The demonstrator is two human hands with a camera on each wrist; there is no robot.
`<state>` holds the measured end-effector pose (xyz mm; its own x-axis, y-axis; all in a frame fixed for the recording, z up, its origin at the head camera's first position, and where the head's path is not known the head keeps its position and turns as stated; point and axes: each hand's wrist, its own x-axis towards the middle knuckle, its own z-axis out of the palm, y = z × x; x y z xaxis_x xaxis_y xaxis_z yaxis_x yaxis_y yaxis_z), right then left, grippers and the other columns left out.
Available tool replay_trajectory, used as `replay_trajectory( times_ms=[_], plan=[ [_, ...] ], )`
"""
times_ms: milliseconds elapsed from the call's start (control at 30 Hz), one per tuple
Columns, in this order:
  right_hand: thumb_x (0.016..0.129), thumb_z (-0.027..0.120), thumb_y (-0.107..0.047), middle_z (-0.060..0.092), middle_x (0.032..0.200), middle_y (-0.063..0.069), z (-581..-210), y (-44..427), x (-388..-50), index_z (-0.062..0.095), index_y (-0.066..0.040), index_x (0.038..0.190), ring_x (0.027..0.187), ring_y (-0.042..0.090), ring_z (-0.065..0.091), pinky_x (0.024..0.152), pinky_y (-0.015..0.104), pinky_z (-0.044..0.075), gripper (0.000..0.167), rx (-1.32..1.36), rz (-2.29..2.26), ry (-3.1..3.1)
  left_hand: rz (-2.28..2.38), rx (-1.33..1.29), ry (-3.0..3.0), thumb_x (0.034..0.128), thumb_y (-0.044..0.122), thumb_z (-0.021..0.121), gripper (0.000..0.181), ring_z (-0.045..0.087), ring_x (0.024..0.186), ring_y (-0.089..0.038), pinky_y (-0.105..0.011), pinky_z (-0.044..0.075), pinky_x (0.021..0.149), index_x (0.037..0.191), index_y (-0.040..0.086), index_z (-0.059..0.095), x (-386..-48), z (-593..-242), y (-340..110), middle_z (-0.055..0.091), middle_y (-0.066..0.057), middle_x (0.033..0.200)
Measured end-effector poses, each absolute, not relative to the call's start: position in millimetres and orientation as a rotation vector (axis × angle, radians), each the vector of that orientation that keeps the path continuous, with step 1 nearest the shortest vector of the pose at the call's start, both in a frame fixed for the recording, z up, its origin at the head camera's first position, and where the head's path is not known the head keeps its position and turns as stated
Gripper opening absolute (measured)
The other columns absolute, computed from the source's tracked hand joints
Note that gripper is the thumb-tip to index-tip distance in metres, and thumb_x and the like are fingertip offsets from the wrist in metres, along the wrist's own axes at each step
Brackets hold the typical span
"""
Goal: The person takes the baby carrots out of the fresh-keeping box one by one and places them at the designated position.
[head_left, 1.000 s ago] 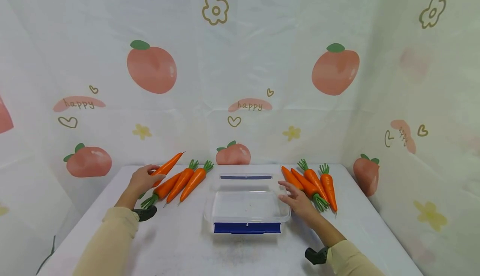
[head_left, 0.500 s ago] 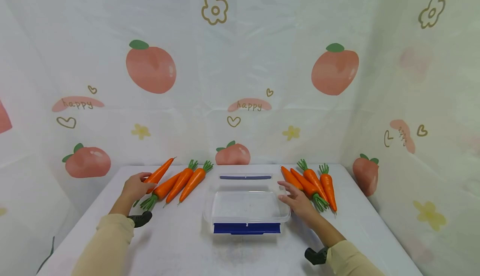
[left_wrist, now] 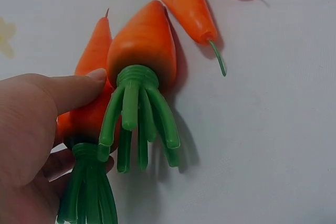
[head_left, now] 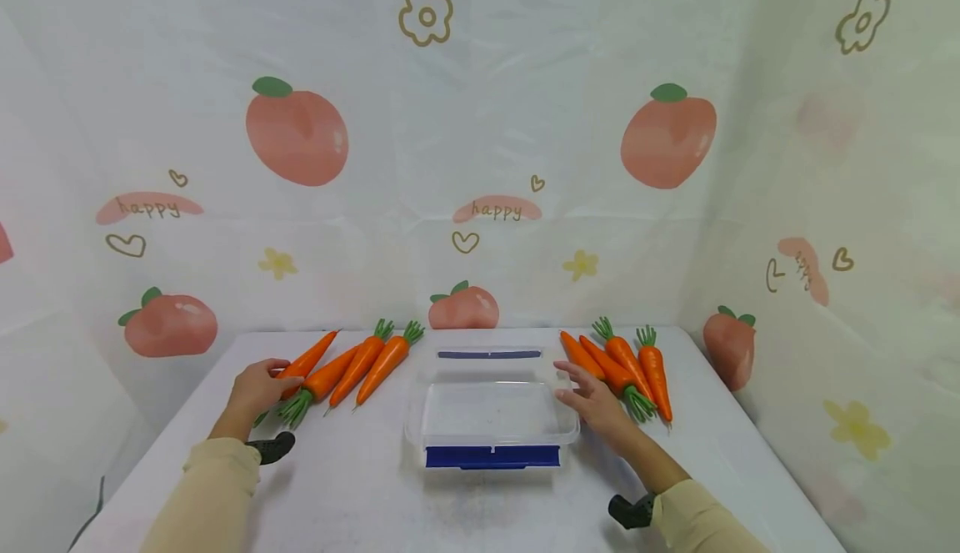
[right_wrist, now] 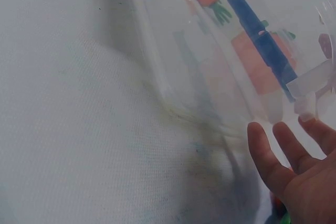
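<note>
My left hand (head_left: 253, 390) grips an orange carrot (head_left: 309, 358) at the left end of a row of carrots. In the left wrist view the thumb lies over this carrot (left_wrist: 88, 121), near its green stalks, with fingers beneath. A neighbouring carrot (left_wrist: 144, 40) lies right beside it. At the middle of the table stands a clear plastic box (head_left: 491, 414) with a blue front clip (head_left: 492, 457). Beside the box's right wall is my right hand (head_left: 598, 409), fingers spread and loosely bent, holding nothing. Its fingertips (right_wrist: 255, 129) are at the box wall; whether they touch is unclear.
More carrots (head_left: 388, 369) lie between my left hand and the box. Several others (head_left: 654, 374) lie to the right, behind my right hand. A patterned cloth (head_left: 360, 119) hangs behind the white table (head_left: 360, 486).
My left hand has moved left and slightly nearer with the carrot, which is now lower and alongside the others. My right hand and the box stay put.
</note>
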<state>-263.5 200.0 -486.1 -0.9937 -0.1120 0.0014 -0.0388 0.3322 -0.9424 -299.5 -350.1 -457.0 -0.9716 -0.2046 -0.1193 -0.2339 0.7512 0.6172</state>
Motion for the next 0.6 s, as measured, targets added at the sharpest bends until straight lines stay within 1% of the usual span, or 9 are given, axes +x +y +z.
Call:
replay_trajectory(
  times_ms=[67, 233, 300, 400, 600],
  plan=[
    [0.092, 0.068, -0.031, 0.035, 0.152, 0.016, -486.1, 199.9, -263.9, 0.048, -0.024, 0.144, 0.126, 0.042, 0.047, 0.090, 0.052, 0.050, 0.056, -0.145, -1.769, 2.513, 1.029, -0.356, 2.897, 0.0902, 0.036, 0.068, 0.065, 0.046, 0.106, -0.046, -0.056, 0.044, 0.091, 0.132, -0.008, 0.046, -299.5, -457.5, -350.4, 0.048, -0.035, 0.124],
    [0.091, 0.069, -0.032, 0.036, 0.152, 0.016, -485.3, 199.3, -263.3, 0.049, -0.025, 0.143, 0.126, 0.042, 0.047, 0.091, 0.052, 0.049, 0.056, -0.139, -1.771, 2.514, 1.020, -0.332, 2.888, 0.0916, 0.036, 0.066, 0.064, 0.047, 0.106, -0.046, -0.056, 0.044, 0.092, 0.132, -0.009, 0.046, -298.9, -458.4, -350.2, 0.047, -0.036, 0.125],
    [0.092, 0.068, -0.029, 0.036, 0.152, 0.015, -484.6, 199.3, -262.8, 0.049, -0.026, 0.143, 0.126, 0.042, 0.048, 0.091, 0.052, 0.050, 0.055, -0.141, -1.776, 2.511, 1.016, -0.323, 2.888, 0.0918, 0.035, 0.066, 0.063, 0.047, 0.106, -0.047, -0.056, 0.044, 0.092, 0.132, -0.009, 0.046, -298.7, -458.7, -350.0, 0.047, -0.036, 0.125],
    [0.091, 0.069, -0.031, 0.036, 0.152, 0.015, -483.8, 199.6, -262.4, 0.049, -0.026, 0.143, 0.126, 0.042, 0.048, 0.090, 0.051, 0.050, 0.056, -0.148, -1.779, 2.507, 1.019, -0.320, 2.889, 0.0923, 0.034, 0.065, 0.062, 0.046, 0.107, -0.047, -0.057, 0.043, 0.092, 0.132, -0.009, 0.045, -298.1, -459.1, -349.3, 0.046, -0.037, 0.126],
    [0.088, 0.070, -0.039, 0.035, 0.152, 0.016, -482.7, 200.4, -261.9, 0.048, -0.025, 0.144, 0.127, 0.043, 0.046, 0.091, 0.052, 0.049, 0.061, -0.161, -1.786, 2.488, 1.032, -0.319, 2.883, 0.0910, 0.031, 0.065, 0.059, 0.048, 0.104, -0.046, -0.055, 0.044, 0.089, 0.130, -0.009, 0.046, -297.9, -459.5, -350.5, 0.049, -0.036, 0.120]
  ],
)
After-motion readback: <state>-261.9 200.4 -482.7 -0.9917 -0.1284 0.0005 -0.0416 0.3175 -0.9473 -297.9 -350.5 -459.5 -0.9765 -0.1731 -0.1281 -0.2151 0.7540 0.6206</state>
